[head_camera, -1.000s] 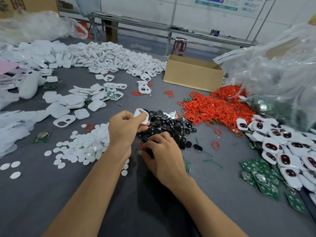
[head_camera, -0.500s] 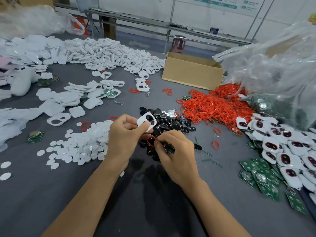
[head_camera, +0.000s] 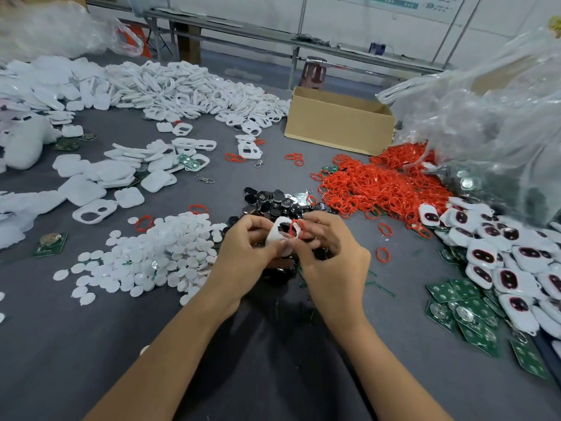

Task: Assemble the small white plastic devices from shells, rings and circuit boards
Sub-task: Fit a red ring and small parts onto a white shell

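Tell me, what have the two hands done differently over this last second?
The right hand lifted off the pile of black parts, pinching a red ring, and brought it up against the white shell. The left hand kept its grip on that shell throughout. The heap of red rings and the cardboard box stayed put.

Bright, even light from above, probably ceiling tubes out of view, lies flat over the grey table (head_camera: 91, 344). A soft dark shadow pools on it at bottom centre. The clear bag (head_camera: 485, 132) on the right flashes white glare. The left hand (head_camera: 243, 247) and right hand (head_camera: 331, 259) look fairly sharp; the far-left bag (head_camera: 45, 28) is smeared. The bench (head_camera: 273, 34) bows along the top edge.
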`<state>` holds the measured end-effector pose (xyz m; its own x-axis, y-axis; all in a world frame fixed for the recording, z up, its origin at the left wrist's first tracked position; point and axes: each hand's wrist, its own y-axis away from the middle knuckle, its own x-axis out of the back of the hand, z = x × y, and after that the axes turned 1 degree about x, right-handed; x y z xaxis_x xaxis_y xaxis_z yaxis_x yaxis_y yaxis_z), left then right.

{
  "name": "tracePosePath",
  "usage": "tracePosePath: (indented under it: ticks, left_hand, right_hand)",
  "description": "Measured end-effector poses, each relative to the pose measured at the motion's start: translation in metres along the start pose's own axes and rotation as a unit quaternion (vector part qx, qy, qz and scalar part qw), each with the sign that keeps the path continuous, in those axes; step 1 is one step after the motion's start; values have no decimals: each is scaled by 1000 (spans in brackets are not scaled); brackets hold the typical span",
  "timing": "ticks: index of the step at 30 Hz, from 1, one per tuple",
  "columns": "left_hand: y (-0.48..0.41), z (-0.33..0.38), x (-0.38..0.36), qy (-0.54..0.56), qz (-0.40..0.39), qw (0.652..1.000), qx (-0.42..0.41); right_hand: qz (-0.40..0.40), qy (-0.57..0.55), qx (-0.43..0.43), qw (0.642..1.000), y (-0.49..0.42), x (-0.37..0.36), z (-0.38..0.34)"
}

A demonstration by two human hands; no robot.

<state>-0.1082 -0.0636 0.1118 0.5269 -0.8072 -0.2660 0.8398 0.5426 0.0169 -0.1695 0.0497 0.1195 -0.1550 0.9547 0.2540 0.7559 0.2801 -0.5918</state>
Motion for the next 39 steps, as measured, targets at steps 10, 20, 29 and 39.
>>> tracePosePath:
  ticks: [10, 20, 29, 39]
  left_hand:
    - [6, 0, -6, -52, -47, 996, -63]
    - [2, -1, -4, -34, -24, 998, -52]
    - [4, 5, -6, -102, 7, 992, -67]
    - [1, 1, -4, -118, 12, 990, -74]
  right_hand:
    - [-31, 5, 35, 999, -7, 6, -4]
    - [-56, 35, 54, 996, -4, 5, 1]
    - [-81, 75, 75, 991, 1, 5, 4]
    - [-80, 95, 92, 988, 4, 5, 6]
